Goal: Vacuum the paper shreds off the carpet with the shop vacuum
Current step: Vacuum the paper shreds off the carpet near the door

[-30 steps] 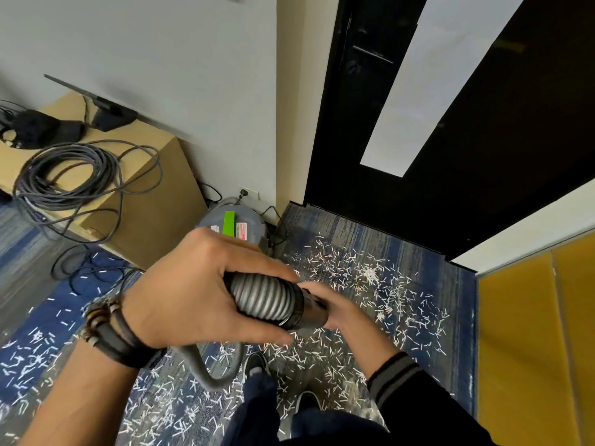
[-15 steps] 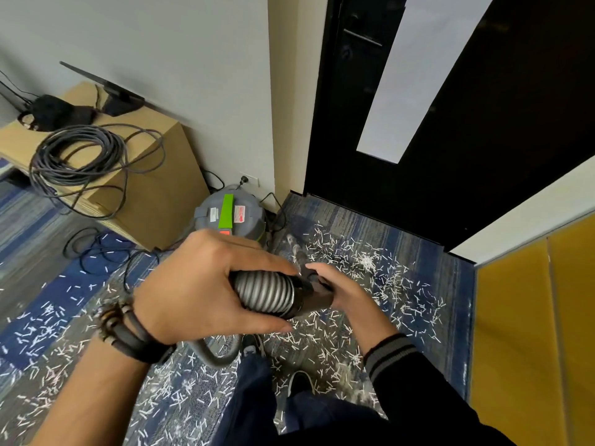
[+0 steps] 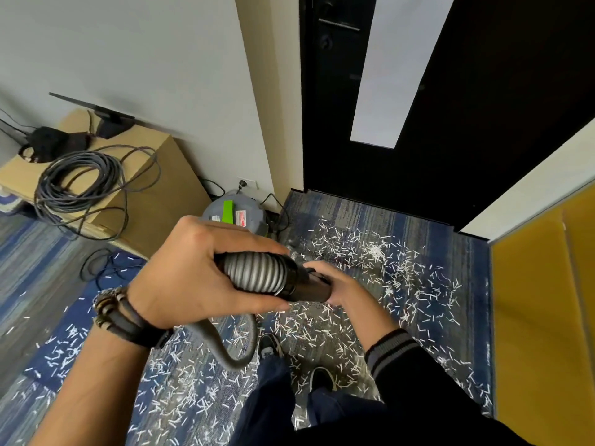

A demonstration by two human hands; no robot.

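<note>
My left hand [image 3: 193,272] grips the grey ribbed vacuum hose [image 3: 254,273] near its black end cuff [image 3: 309,286]. My right hand [image 3: 346,288] holds the cuff from the far side, its fingers partly hidden behind it. The hose loops down past my feet [image 3: 225,346]. The grey shop vacuum [image 3: 236,214] with a green label stands by the wall, behind my left hand. White paper shreds [image 3: 386,272] lie scattered over the blue carpet in front of the door and around my shoes.
A cardboard box [image 3: 154,201] with a coiled grey cable [image 3: 77,181] stands at the left by the wall. A black door [image 3: 483,107] is ahead, a yellow panel [image 3: 541,317] at the right. Loose black cables [image 3: 103,265] lie on the floor.
The view has tilted down and shifted slightly. Both hands stay on the hose end, and the right hand has shifted a little on the cuff.
</note>
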